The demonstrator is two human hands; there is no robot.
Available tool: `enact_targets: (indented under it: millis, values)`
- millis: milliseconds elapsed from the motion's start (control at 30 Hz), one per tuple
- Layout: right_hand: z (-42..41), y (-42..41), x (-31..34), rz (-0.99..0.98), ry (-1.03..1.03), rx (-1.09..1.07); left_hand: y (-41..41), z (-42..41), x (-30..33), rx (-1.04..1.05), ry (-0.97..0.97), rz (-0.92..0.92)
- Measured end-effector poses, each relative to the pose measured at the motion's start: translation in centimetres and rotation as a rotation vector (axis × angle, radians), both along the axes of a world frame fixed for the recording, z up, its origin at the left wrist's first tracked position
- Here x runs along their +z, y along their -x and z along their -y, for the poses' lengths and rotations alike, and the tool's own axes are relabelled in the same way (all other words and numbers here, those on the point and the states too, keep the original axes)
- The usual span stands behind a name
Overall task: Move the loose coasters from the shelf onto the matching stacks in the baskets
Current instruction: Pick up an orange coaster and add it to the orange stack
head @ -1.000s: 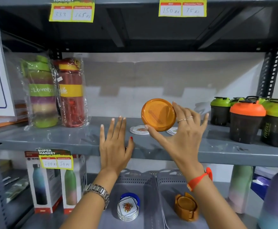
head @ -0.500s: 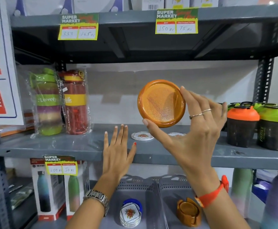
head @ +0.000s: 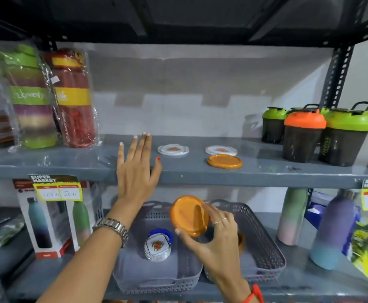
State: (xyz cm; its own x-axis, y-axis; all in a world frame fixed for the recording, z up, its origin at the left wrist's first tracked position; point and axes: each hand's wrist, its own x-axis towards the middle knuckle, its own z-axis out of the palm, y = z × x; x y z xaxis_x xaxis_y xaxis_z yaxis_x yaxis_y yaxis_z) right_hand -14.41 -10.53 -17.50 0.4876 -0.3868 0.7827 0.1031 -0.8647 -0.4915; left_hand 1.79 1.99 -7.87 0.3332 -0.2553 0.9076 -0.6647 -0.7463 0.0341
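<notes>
While the left hand [head: 136,171] rests flat and spread on the front edge of the middle shelf [head: 200,173], the right hand [head: 213,235] pinches one orange coaster [head: 188,215] by its rim between thumb and fingers, above the right basket [head: 263,237]. Loose coasters on the shelf: two white coasters [head: 173,149] [head: 221,150] and one orange shelf coaster [head: 225,161]. Two grey baskets stand side by side on the lower shelf: the left basket [head: 156,278] holds one stack of white printed coasters [head: 157,246]; an orange stack [head: 241,239] in the right basket is mostly hidden behind the hand. Compared with half a second earlier, the held coaster has dropped from above shelf level to just over the baskets, and the left hand remains on the shelf edge.
</notes>
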Motion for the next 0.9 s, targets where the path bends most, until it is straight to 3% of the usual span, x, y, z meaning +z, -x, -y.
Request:
enact_targets:
  millis: [300,633,733,900]
  values:
    - [10.3,-5.9,-8.9,-0.599,-0.127,-0.378,-0.6,0.4,-0.6,0.006,0.054,0.082]
    - [16.4,-9.7,-12.2,-0.838,-0.373,-0.461,-1.5,0.6,-1.2,0.027,0.09,0.155]
    - [16.3,-10.1,-12.7,-0.866,-0.378,-0.454,-1.5,0.6,-1.2,0.039,0.103,0.154]
    - [15.5,-10.1,-12.6,-1.128,-0.198,-0.493,-1.6,0.7,-1.4,0.055,0.109,0.153]
